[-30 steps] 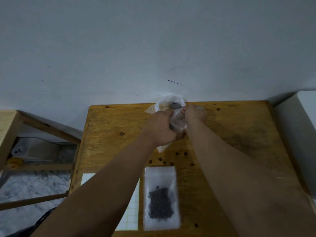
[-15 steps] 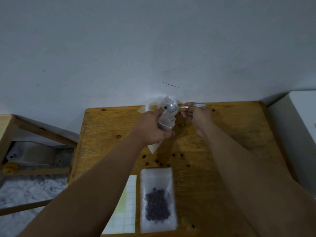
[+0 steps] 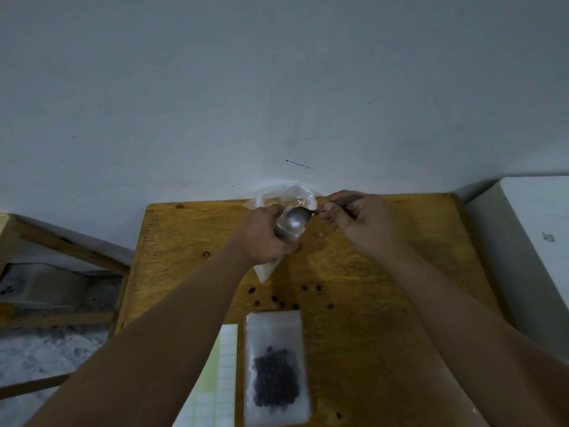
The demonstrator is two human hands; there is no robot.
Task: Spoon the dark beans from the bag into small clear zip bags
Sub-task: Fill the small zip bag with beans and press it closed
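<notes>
My left hand grips a small clear zip bag near the table's far edge, its lower corner sticking out below my fist. My right hand pinches the handle of a metal spoon, whose bowl sits over the bag's mouth; I see no beans in the bowl. Behind both hands a crumpled clear plastic bag leans at the wall. A filled zip bag holding dark beans lies flat at the near edge. Several loose beans are scattered between.
The wooden table stands against a grey wall. A sheet of small white labels lies left of the filled bag. A white box or appliance borders the table's right side. A wooden frame stands to the left.
My right hand has drawn to the right, away from my left hand, and the spoon's bowl now shows over the held bag's mouth. The view has shifted slightly.
</notes>
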